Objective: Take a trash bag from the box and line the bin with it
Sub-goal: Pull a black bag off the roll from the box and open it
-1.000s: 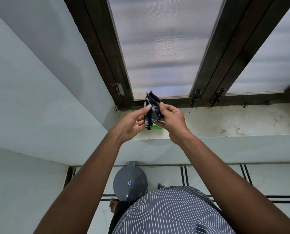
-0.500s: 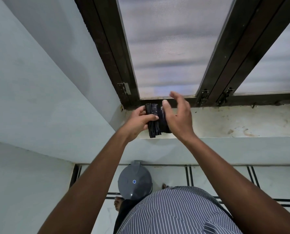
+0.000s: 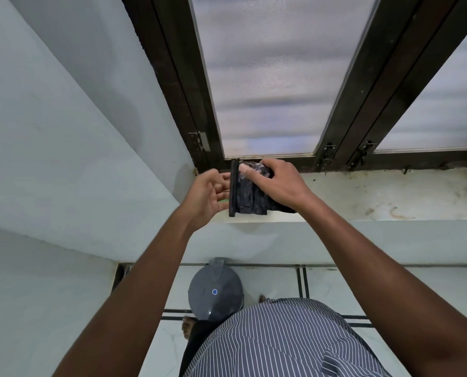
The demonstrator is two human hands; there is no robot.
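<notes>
The black trash bag [image 3: 250, 195] is a crinkled, glossy, folded wad, partly spread, with a tight pleated band down its left edge. It is held up over the front edge of the window sill [image 3: 363, 197], near the sill's left corner. The right hand [image 3: 277, 183] grips its upper part, thumb pressed on the plastic and fingers curled round it. The left hand [image 3: 209, 195] is beside the pleated edge, fingers loosely bent; whether they pinch it cannot be told. A sliver of green [image 3: 225, 200] shows behind. Below, on the tiled floor [image 3: 363, 289], stands the grey bin [image 3: 216, 292], lid closed, partly hidden by the striped shirt [image 3: 281, 344].
</notes>
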